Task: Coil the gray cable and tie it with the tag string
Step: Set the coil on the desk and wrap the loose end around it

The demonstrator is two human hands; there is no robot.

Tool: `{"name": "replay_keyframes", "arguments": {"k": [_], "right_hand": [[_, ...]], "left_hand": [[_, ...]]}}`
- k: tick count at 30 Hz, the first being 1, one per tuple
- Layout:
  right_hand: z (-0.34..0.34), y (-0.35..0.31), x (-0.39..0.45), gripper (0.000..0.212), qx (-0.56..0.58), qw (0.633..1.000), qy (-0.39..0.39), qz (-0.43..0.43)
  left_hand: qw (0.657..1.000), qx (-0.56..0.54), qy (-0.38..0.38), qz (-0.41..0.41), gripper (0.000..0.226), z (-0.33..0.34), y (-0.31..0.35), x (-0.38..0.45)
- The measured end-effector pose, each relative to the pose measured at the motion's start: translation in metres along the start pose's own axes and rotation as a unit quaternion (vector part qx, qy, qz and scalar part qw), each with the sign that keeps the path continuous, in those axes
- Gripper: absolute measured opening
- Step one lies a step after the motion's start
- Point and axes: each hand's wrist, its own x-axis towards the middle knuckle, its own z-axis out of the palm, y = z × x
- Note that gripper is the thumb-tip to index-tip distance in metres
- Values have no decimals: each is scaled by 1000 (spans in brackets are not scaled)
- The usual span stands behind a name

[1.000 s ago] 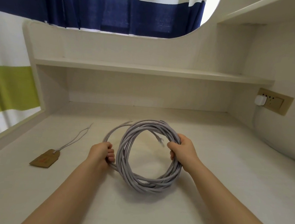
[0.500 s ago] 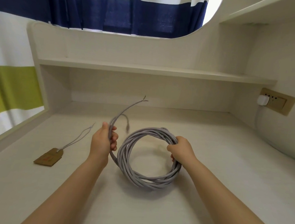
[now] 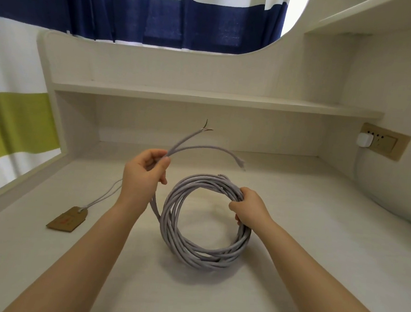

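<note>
The gray cable [image 3: 198, 252] is wound into a round coil that stands tilted on the desk. My right hand [image 3: 249, 205] grips the coil's upper right side. My left hand [image 3: 144, 175] is raised left of the coil and pinches the two loose cable ends, which stick up and to the right with bare wires at their tips. A strand runs from that hand down to the coil. The brown paper tag [image 3: 67, 221] with its thin gray string [image 3: 104, 195] lies flat on the desk at the left, apart from both hands.
The pale wooden desk [image 3: 316, 240] sits in an alcove with a shelf [image 3: 204, 97] above the back. A wall socket with a white plug [image 3: 365, 140] is at the right. Striped curtains hang behind and to the left.
My left hand has risen from the coil's left side, lifting the two loose cable ends up. The coil has settled lower on the desk. My right hand keeps its grip.
</note>
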Motion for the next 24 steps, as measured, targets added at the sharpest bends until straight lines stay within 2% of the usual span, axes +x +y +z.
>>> {"name": "replay_keyframes", "arguments": {"k": [3,7,12,15,21,24], "right_hand": [[-1,0,0,11,10,1000,1,5],[-2,0,0,12,14,1000,1,4],[-2,3,-1,7,55,998,12,10],[-1,4,-1,13,65,997,22,18],[1,-6,-1,14,33,999,21,-14],[0,-15,-5,14,15,999,24,-45]], "left_hand": [[1000,12,-4,13,23,-5,0,-2],[997,68,2,31,14,-11,-3,-4],[989,129,39,53,14,-28,-11,-1],[983,167,57,49,17,-35,-20,-4],[939,294,-56,170,11,-27,-21,-10],[916,336,-116,187,12,-20,-16,-11]]}}
